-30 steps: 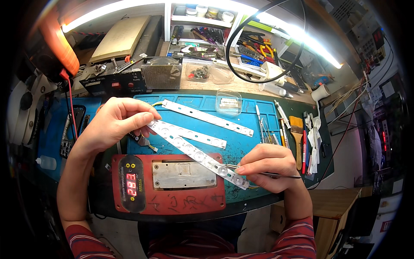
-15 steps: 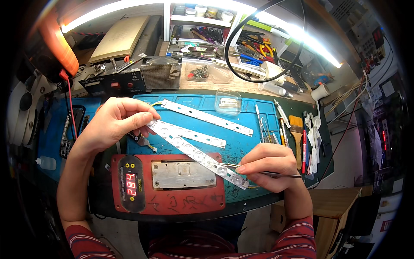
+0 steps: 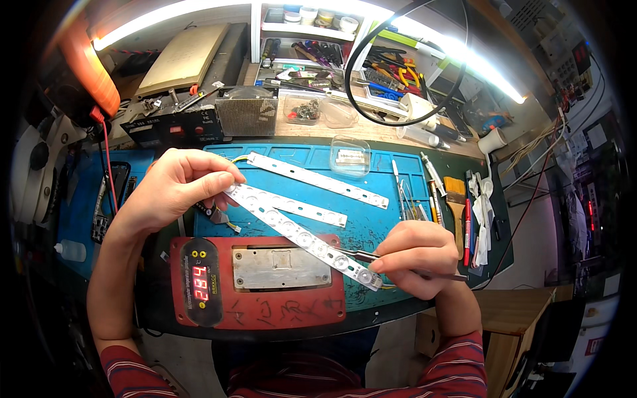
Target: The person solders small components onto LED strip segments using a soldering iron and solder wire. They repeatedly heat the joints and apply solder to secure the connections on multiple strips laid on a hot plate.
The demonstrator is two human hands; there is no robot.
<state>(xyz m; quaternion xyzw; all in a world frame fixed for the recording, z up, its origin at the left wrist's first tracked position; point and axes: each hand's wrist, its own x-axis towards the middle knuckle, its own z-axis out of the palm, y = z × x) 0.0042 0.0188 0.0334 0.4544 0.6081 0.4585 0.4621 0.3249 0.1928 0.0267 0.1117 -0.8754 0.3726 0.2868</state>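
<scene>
Pinched at its upper left end by my left hand (image 3: 194,182) is a white LED strip (image 3: 302,237) with a row of round clear lenses. It slants down to the right, partly above a red heating plate (image 3: 282,268). My right hand (image 3: 419,259) is closed round dark tweezers (image 3: 358,255); their tips reach the strip's lower half, though I cannot tell whether they touch it. Behind the held strip, a shorter white strip (image 3: 308,209) and a white strip with oval holes (image 3: 318,180) rest on the blue work mat (image 3: 391,229).
A clear box with a blade (image 3: 350,157) stands at the mat's back. To the right lie a wide brush (image 3: 456,192), a red marker (image 3: 467,232) and several thin tools. The heating plate's lit display (image 3: 201,282) faces me. A black cable loop (image 3: 350,73) hangs above the back shelf.
My right hand has shifted slightly right, and the tweezers with it, their tips slightly higher. My left hand and the held strip stay nearly where they were.
</scene>
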